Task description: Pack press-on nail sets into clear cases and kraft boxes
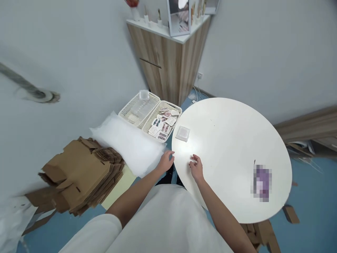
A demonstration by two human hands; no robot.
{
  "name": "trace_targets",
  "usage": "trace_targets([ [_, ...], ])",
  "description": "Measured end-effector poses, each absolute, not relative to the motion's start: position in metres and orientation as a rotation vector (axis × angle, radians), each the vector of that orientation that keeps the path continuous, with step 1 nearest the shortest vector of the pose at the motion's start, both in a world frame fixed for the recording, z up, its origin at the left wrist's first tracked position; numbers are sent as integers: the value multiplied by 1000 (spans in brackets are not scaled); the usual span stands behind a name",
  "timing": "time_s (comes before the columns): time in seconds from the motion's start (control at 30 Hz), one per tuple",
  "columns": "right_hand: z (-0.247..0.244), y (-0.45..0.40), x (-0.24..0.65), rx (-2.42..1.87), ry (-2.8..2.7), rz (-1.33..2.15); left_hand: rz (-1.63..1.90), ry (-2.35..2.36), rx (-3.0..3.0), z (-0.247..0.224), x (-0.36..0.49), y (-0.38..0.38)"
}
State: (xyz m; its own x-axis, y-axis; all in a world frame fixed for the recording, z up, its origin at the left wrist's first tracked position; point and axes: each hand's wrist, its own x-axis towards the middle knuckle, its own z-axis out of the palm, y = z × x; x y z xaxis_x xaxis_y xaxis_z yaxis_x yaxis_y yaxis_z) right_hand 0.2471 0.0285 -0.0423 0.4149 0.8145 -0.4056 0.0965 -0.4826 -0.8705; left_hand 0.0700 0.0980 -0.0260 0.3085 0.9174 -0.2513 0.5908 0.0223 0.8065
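Observation:
My left hand (pixel 166 161) is at the left edge of the round white table (pixel 223 140), beside a pile of white foam sheets (pixel 131 142). Its fingers are apart and hold nothing. Over the tabletop, my right hand (pixel 196 167) has its fingers curled loosely but apart, with nothing visible in them. A small clear plastic case (pixel 183 133) lies on the table ahead of both hands. Beyond the foam, a white basket (pixel 145 130) holds cards with small patterned pieces (pixel 165 128). Another basket (pixel 126 109) next to it contains clear plastic cases (pixel 143 105).
Flattened brown cardboard boxes (pixel 84 168) are stacked at the left. A wooden cabinet (pixel 165 66) with a mirror (pixel 180 17) on top stands ahead. A blurred purple item (pixel 262 182) lies at the table's right. More cardboard (pixel 263 233) is below the table.

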Motion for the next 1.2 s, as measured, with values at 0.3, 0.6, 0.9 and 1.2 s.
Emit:
trace_targets([
  [0.3, -43, 39, 206, -1627, -1122, 1357, 430, 1601, 1655, -8, 7, 11],
  [0.6, -15, 63, 109, -1388, -1633, 1486, 677, 1849, 1661, 23, -66, -12],
  [0.9, 19, 108, -54, -1217, -2071, 1153, 473, 2388, 1484, 47, -197, -13],
  [1.2, 20, 117, -122, -1459, -2475, 532, 108, 2234, 1452, 46, -259, -26],
])
